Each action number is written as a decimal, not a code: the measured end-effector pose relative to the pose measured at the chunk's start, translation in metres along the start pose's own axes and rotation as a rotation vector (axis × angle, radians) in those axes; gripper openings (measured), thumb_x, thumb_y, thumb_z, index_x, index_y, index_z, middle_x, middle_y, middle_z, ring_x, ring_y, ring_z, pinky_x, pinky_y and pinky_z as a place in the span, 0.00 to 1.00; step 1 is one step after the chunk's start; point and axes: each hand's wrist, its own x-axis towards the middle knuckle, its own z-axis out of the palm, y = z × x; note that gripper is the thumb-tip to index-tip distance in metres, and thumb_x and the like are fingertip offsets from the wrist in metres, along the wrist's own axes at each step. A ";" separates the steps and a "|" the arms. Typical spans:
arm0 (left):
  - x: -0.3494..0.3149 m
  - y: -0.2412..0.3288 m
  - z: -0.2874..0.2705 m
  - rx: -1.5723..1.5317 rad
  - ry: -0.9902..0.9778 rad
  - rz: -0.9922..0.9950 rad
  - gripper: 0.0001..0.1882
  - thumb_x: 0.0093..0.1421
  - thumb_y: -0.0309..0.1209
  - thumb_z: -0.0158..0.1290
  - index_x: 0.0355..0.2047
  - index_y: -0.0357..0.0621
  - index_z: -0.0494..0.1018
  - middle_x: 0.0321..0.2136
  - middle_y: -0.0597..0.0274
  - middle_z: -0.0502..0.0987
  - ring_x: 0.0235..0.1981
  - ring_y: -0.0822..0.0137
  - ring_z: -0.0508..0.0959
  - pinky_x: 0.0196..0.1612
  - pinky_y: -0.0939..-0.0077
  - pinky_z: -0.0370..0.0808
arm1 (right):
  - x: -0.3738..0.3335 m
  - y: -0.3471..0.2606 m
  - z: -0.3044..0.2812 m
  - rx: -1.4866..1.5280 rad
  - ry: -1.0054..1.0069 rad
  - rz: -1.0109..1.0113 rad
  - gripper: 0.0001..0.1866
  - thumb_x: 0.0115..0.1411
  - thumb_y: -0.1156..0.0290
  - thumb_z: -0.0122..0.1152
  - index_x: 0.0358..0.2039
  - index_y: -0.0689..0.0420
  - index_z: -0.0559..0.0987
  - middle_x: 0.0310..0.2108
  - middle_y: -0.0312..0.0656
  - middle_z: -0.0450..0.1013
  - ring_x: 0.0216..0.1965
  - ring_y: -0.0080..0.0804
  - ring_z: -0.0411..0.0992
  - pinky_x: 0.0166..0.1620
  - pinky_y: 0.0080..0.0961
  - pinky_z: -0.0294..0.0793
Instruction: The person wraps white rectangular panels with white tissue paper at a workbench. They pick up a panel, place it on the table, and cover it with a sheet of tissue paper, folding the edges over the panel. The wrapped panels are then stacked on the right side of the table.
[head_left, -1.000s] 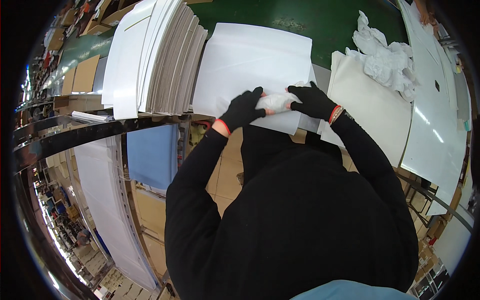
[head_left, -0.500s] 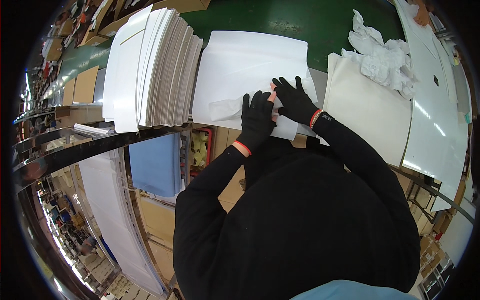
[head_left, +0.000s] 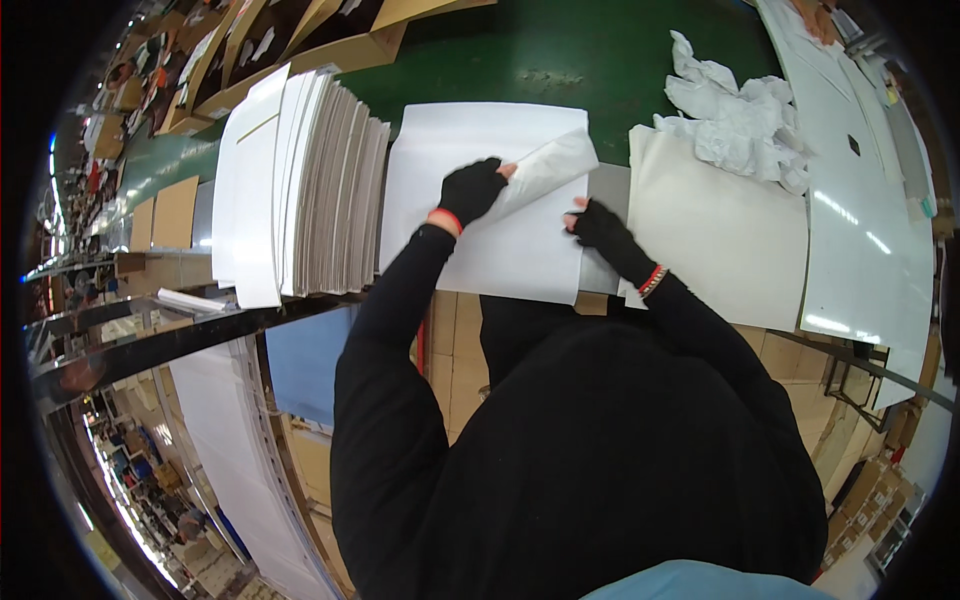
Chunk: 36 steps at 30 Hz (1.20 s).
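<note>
Landmark: the flat white sheet (head_left: 500,230) lying on the green bench top (head_left: 520,60) in front of the person. Left of the sheet, a thick stack of white boards (head_left: 300,190) leans on edge, thin grey edges fanned toward the sheet, probably so single boards slide off easily; further left, bare brown cardboard pieces (head_left: 165,210) lie flat. On the sheet itself, the left hand (head_left: 472,190), in a black fingerless glove with an orange cuff, pinches the loose edge of a thin peeled layer (head_left: 545,165) between fingertips and thumb, closed on it and lifting it up and leftward; the layer curls into a soft fold, limp like film or tissue paper, matte white. At the sheet's right edge, the right hand (head_left: 598,225), gloved alike, presses down with fingers mostly spread, holding nothing, seemingly pinning the sheet and the grey panel (head_left: 605,190) under it so the pull does not drag them. Right of the sheet, a cream board (head_left: 720,240) lies flat, smooth and stiff. Above it sits a heap of crumpled white film (head_left: 735,120), wrinkled and loose, likely discarded peelings. Furthest right, glossy white panels (head_left: 860,230) catch the ceiling lights.
</note>
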 end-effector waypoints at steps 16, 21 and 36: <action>-0.044 0.134 -0.071 -1.389 0.128 -0.051 0.38 0.56 0.41 0.59 0.62 0.41 0.55 0.45 0.56 0.73 0.46 0.66 0.74 0.49 0.72 0.71 | -0.043 -0.044 -0.003 -0.492 0.099 -0.532 0.35 0.43 0.64 0.73 0.51 0.62 0.71 0.37 0.46 0.76 0.41 0.36 0.76 0.46 0.29 0.72; -0.047 0.175 -0.094 -1.189 0.079 -0.261 0.20 0.56 0.25 0.57 0.50 0.40 0.70 0.30 0.65 0.75 0.35 0.76 0.75 0.40 0.81 0.72 | -0.084 -0.087 -0.018 -0.569 -0.091 -0.338 0.36 0.40 0.68 0.74 0.51 0.60 0.72 0.39 0.48 0.77 0.41 0.38 0.76 0.47 0.29 0.73; -0.066 0.222 -0.039 -0.590 0.140 -0.111 0.24 0.49 0.43 0.65 0.42 0.41 0.74 0.25 0.53 0.79 0.26 0.58 0.80 0.30 0.71 0.75 | -0.096 -0.079 -0.034 -0.703 0.043 -0.463 0.25 0.39 0.62 0.72 0.38 0.59 0.78 0.29 0.50 0.77 0.33 0.49 0.75 0.38 0.37 0.73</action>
